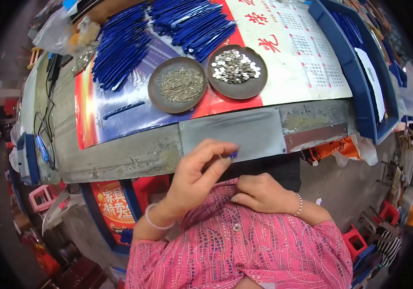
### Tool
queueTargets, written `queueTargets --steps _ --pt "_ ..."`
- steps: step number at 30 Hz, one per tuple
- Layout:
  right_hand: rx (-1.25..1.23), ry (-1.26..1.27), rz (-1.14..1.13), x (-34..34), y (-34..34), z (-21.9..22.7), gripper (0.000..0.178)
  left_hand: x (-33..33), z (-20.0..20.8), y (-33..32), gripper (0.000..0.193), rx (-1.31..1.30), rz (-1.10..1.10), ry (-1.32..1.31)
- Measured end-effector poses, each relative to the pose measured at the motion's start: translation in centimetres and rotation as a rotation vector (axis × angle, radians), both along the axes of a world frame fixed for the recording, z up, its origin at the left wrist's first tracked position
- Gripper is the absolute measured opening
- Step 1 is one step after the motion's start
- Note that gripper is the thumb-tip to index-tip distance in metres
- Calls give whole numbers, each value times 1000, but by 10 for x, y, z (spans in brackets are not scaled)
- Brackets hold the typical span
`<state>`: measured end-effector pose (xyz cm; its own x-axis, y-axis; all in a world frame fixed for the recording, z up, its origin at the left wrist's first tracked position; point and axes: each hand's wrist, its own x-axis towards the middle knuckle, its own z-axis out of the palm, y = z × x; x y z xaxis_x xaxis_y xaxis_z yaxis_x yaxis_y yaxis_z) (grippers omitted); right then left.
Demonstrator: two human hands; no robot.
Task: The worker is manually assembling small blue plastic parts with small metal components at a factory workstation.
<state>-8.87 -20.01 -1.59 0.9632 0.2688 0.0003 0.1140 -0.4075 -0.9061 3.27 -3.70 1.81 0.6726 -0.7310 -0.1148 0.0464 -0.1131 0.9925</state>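
My left hand (198,176) is raised in front of the bench edge, thumb and forefinger pinched on a small blue piece (234,154). Only a short bit of that piece shows, so its full shape is unclear. Lower and to the right, my right hand (262,193) rests against the pink patterned shirt (264,231) with its fingers curled in; whatever they may hold is hidden. Beyond my hands, a grey metal plate (235,132) is fixed at the bench edge. One slim blue strip (123,110) lies alone on the poster.
Two dark round dishes stand side by side: thin metal pins (182,85) fill the left, small silver discs (236,66) the right. Piles of blue strips (124,45) lie behind. A blue tray (360,72) borders the right; a cable (47,120) runs along the left.
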Motion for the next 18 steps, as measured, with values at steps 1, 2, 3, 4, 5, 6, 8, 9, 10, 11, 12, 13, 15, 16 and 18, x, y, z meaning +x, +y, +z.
queueTargets --steps 1,2,3,4,5,6,8,9,10,11,12,13,15,16,18 --pt "-16 34 27 -3 1 -7 31 10 -1 -10 22 51 -70 -165" --pt "-35 69 53 -6 3 -12 33 18 0 -19 21 68 -108 -258" --pt "-30 66 41 -8 4 -16 33 24 0 -28 20 84 -146 -350" --pt "-48 54 46 -10 5 -21 34 29 -2 -36 20 88 -156 -356" --pt "-67 42 50 -10 6 -23 34 33 -7 -43 18 108 -171 -482" --pt "-63 38 40 -10 6 -24 34 36 -10 -49 16 126 -186 -608" --pt "-110 64 72 -9 3 -26 34 40 -13 -63 14 152 -216 -691" --pt "-109 64 63 -8 2 -26 34 42 -14 -68 12 178 -234 -771" --pt "-108 59 59 -7 0 -26 34 44 -16 -73 12 176 -242 -771" --pt "-107 56 57 -6 -2 -26 33 46 -19 -76 12 197 -272 -845" --pt "-107 58 53 -5 -3 -26 33 48 -21 -78 12 217 -301 -917" --pt "-113 54 50 -5 -3 -27 33 49 -21 -80 12 215 -309 -911" --pt "-118 58 45 -4 -3 -27 32 55 -18 -79 15 222 -388 -965" --pt "-131 57 53 -2 -4 -26 31 56 -16 -78 15 223 -389 -959" --pt "-143 59 64 0 -5 -24 30 60 -11 -73 21 301 -490 -955"
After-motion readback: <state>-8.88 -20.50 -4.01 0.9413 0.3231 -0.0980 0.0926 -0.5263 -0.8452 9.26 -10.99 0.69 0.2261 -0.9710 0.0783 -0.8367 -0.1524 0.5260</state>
